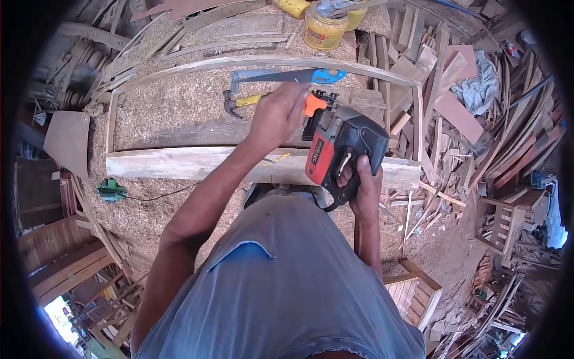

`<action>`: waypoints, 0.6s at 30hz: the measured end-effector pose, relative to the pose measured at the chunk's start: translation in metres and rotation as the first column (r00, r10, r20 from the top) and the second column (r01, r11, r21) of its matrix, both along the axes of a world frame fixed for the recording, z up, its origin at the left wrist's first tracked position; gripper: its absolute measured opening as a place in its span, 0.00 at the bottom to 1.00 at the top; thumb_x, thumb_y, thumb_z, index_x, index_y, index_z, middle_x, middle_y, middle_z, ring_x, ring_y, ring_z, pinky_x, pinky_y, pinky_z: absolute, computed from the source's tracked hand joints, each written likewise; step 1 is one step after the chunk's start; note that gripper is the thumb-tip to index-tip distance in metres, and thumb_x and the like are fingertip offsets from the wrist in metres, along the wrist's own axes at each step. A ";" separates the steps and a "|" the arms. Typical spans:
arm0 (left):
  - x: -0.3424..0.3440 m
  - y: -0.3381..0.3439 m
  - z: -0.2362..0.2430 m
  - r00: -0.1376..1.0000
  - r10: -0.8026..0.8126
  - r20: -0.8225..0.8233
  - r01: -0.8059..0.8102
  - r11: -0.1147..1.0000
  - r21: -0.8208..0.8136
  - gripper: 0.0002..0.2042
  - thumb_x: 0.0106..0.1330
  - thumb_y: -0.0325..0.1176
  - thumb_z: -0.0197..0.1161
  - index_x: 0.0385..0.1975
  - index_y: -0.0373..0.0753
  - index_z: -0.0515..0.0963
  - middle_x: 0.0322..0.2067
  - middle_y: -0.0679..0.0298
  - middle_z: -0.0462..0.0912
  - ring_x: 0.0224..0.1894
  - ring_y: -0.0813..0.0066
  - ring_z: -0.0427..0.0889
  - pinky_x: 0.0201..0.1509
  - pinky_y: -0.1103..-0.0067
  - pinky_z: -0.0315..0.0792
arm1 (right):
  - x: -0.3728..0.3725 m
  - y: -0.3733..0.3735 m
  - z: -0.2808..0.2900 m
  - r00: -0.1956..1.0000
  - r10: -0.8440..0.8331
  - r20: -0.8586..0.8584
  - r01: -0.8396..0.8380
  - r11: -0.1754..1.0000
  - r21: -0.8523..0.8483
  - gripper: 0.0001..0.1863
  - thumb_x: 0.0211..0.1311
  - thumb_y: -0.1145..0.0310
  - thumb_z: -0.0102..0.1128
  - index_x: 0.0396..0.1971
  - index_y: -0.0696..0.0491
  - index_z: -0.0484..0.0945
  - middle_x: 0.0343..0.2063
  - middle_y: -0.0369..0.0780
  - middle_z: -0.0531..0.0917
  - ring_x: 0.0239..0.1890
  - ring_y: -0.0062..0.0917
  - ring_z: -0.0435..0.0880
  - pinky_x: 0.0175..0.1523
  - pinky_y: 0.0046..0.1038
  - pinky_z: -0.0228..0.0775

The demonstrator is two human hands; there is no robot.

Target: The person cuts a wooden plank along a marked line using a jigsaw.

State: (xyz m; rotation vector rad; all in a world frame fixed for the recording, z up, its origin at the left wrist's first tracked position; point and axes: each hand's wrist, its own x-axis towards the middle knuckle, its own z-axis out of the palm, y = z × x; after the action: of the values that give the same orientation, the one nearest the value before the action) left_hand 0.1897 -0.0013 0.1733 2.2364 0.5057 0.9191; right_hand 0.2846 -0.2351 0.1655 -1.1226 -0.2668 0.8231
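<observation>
My right hand [366, 186] grips the rear handle of a red and black jigsaw [357, 136], tilted above the near rail of a long wooden frame [191, 163]. My left hand [274, 118] is at the jigsaw's blade end, its fingers closed beside an orange plastic piece [314, 104]. What those fingertips pinch is hidden. Beyond them, inside the frame, lies a handsaw [286, 76] with a blue handle. A claw hammer [230, 105] with a yellow handle rests left of my left hand, partly covered by it.
Wood shavings cover the ground. A yellow tub [324, 35] stands beyond the frame's far rail. Offcuts [439, 72] are piled at right, beside a crumpled pale cloth [476, 87]. A green object with a dark cord [110, 190] lies at left. A slatted wooden piece [412, 293] is at lower right.
</observation>
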 end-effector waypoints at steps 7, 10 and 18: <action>0.017 0.000 0.025 0.952 0.023 -0.304 0.182 0.757 0.627 0.29 0.63 0.45 0.73 0.61 0.36 0.78 0.54 0.58 0.80 0.57 0.56 0.78 0.56 0.63 0.77 | 0.049 -0.012 -0.013 0.985 0.079 -0.155 -0.079 0.997 0.006 0.21 0.77 0.53 0.63 0.49 0.58 0.77 0.22 0.35 0.76 0.22 0.20 0.77 0.28 0.24 0.71; 0.028 0.014 0.025 0.943 -0.035 -0.331 0.256 0.713 0.653 0.32 0.58 0.48 0.74 0.60 0.37 0.78 0.54 0.59 0.80 0.56 0.57 0.79 0.56 0.64 0.78 | 0.060 -0.014 -0.010 0.958 0.119 -0.260 -0.113 0.993 0.038 0.21 0.77 0.54 0.63 0.50 0.59 0.78 0.22 0.35 0.76 0.21 0.20 0.77 0.28 0.25 0.71; 0.020 -0.016 -0.004 0.924 0.038 -0.380 0.188 0.821 0.539 0.21 0.63 0.46 0.71 0.52 0.41 0.82 0.44 0.62 0.80 0.49 0.61 0.80 0.51 0.67 0.78 | 0.070 -0.018 -0.011 0.976 0.184 -0.119 -0.194 0.978 -0.082 0.17 0.74 0.60 0.67 0.49 0.58 0.77 0.23 0.34 0.79 0.23 0.18 0.78 0.29 0.23 0.71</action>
State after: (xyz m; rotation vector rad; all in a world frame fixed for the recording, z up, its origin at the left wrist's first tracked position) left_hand 0.2095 -0.0176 0.1695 2.9922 0.3225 0.6461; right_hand 0.3545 -0.2529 0.1545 -1.1455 -0.2470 1.0734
